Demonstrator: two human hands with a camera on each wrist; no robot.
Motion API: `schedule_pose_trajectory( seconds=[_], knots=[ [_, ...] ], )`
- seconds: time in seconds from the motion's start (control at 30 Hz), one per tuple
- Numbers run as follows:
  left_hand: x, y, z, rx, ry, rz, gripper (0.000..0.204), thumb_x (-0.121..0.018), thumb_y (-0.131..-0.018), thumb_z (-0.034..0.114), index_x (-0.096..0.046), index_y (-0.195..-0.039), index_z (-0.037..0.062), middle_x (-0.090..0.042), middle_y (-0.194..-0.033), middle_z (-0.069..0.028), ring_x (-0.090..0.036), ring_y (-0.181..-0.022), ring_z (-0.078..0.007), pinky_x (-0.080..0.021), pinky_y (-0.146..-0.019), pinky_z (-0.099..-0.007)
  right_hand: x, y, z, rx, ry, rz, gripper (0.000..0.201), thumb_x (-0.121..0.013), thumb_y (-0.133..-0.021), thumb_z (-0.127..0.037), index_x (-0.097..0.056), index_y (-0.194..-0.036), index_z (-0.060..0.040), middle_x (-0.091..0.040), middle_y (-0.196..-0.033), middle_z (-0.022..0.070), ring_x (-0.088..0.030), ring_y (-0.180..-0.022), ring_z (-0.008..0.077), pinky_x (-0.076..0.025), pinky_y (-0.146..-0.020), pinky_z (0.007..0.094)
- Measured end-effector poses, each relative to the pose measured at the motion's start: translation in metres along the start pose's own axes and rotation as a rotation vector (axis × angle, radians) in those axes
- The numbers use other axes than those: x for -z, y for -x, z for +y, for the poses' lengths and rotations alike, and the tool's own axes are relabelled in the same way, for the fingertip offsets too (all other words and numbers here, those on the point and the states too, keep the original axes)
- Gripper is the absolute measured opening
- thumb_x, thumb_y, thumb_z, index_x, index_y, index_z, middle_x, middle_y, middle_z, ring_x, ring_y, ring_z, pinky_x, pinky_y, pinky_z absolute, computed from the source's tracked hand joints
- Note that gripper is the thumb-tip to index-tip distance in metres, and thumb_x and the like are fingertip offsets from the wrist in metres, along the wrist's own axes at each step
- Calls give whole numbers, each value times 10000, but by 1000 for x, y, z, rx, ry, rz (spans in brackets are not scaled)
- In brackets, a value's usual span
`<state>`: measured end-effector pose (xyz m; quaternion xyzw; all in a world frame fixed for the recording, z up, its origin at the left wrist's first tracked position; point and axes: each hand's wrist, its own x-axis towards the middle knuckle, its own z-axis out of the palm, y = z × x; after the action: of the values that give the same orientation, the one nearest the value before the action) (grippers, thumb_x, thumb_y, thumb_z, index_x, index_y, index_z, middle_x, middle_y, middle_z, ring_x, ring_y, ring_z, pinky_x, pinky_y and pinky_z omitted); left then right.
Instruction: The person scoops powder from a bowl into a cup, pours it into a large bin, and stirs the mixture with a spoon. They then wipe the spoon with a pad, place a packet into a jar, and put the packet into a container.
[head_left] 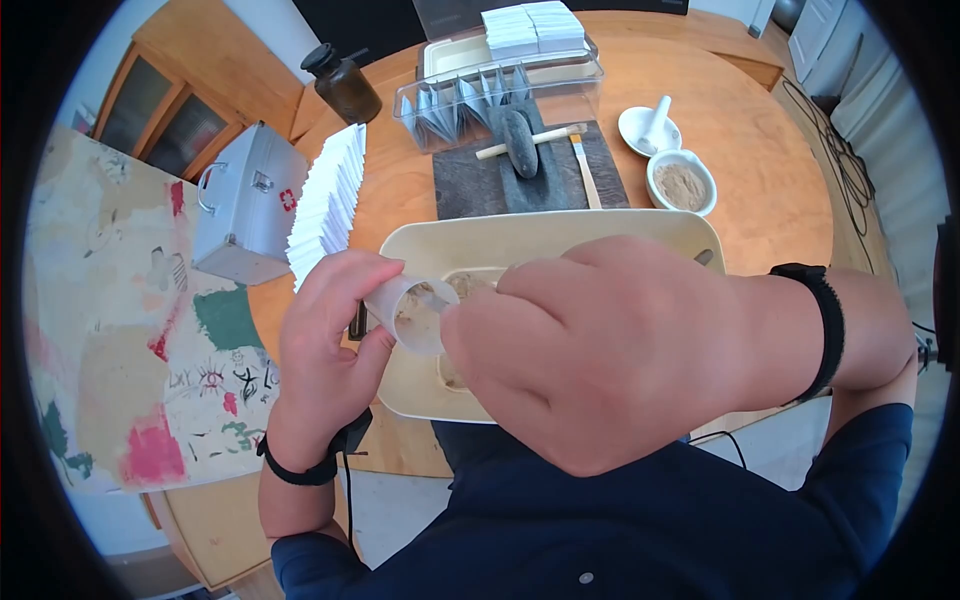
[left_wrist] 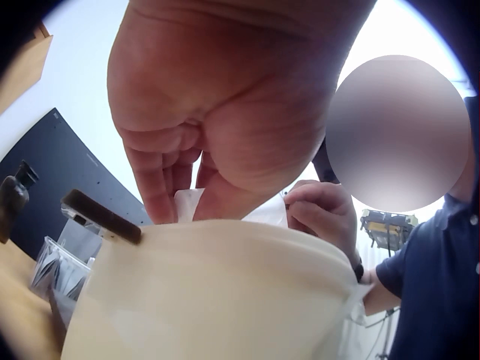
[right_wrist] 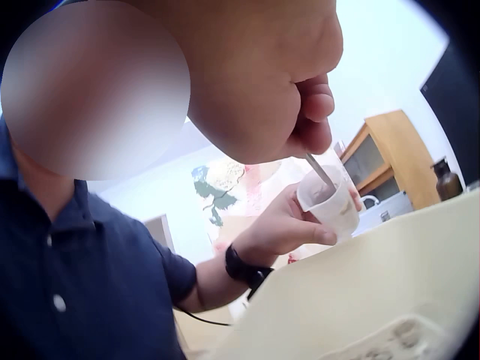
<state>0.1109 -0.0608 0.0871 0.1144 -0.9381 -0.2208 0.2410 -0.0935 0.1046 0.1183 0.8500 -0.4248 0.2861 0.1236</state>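
Observation:
My left hand (head_left: 335,330) holds a translucent plastic cup (head_left: 418,320) by its side, tilted with its mouth toward the right hand. Brownish material lies inside the cup. Between the fingertips of my right hand (head_left: 610,350) is a thin metal tool (right_wrist: 321,171), its lower end inside the cup; the shape of that end is mostly hidden. Both hands are over a cream basin (head_left: 400,245). Inside the basin lies a pale piece with rounded hollows and brownish patches (right_wrist: 397,341), largely covered by the right hand in the head view.
Behind the basin are a dark slate (head_left: 465,190), a stone roller (head_left: 519,145), a brush (head_left: 585,172) and a clear box (head_left: 420,110). At right stand a bowl of brown powder (head_left: 683,185) and a mortar with pestle (head_left: 655,130). Folded papers (head_left: 328,200), a brown bottle (head_left: 343,88) and a metal case (head_left: 250,210) stand left.

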Motion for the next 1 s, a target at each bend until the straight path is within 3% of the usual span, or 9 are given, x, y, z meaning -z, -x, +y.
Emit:
schedule_pose_trajectory(
  seconds=[0.27,0.4,0.47,0.57,0.7,0.8,0.87,0.9,1.0],
  knots=[
    [1,0,1,4,2,2,507,-730,-662,-68,-656,-1157,12,-662,-1100,-150,-636,-1034,-323,-511,-886,-371,-1,3,2,53,152,72,159,-688,-684,-54,-642,-803,41,-407,-669,30,-458,-498,114,-335,-377,250],
    [4,-1,1,10,-8,12,493,-737,-666,-54,-658,-1149,9,-663,-1100,-149,-636,-1034,-320,-510,-888,-370,0,7,8,83,68,17,249,-693,-640,-57,-679,-861,56,-413,-669,19,-450,-500,108,-318,-375,250],
    [4,1,0,21,1,10,487,-741,-671,-45,-659,-1148,9,-664,-1101,-147,-637,-1034,-316,-511,-886,-369,2,10,6,80,249,180,332,-690,-608,-58,-696,-920,58,-408,-672,6,-466,-504,104,-321,-371,251],
    [3,2,-1,40,19,13,483,-747,-673,-40,-659,-1146,8,-664,-1101,-146,-639,-1031,-314,-513,-882,-368,4,16,5,8,121,35,363,-692,-599,-46,-711,-944,63,-441,-683,1,-466,-516,99,-308,-374,244],
    [2,1,-1,12,-10,17,485,-753,-674,-39,-657,-1147,6,-663,-1096,-149,-640,-1029,-314,-516,-880,-368,4,17,3,33,191,165,366,-692,-602,-45,-709,-952,59,-449,-704,0,-480,-518,96,-311,-373,242],
    [4,-2,1,7,-38,6,492,-757,-669,-41,-654,-1148,6,-662,-1089,-151,-640,-1028,-315,-516,-882,-370,6,17,3,-16,130,20,359,-692,-597,-41,-712,-940,61,-467,-707,3,-474,-520,94,-304,-369,241],
    [4,0,-4,-20,-69,-1,437,-783,-760,21,-649,-1176,17,-652,-1113,-102,-624,-983,-213,-500,-837,-310,3,16,4,64,227,172,362,-685,-597,-42,-711,-943,60,-480,-709,8,-483,-523,99,-312,-366,243],
    [4,0,-4,-20,-69,-2,437,-783,-760,21,-649,-1176,17,-652,-1113,-102,-624,-983,-213,-500,-837,-310,4,17,3,63,226,172,362,-685,-597,-42,-711,-943,60,-480,-709,8,-483,-523,99,-312,-366,243],
    [5,0,-3,-22,-64,4,444,-786,-758,22,-647,-1181,19,-650,-1115,-106,-624,-981,-216,-500,-837,-311,6,18,1,-29,109,20,348,-692,-611,-49,-714,-938,68,-506,-712,20,-477,-528,104,-307,-368,242]
  ],
)
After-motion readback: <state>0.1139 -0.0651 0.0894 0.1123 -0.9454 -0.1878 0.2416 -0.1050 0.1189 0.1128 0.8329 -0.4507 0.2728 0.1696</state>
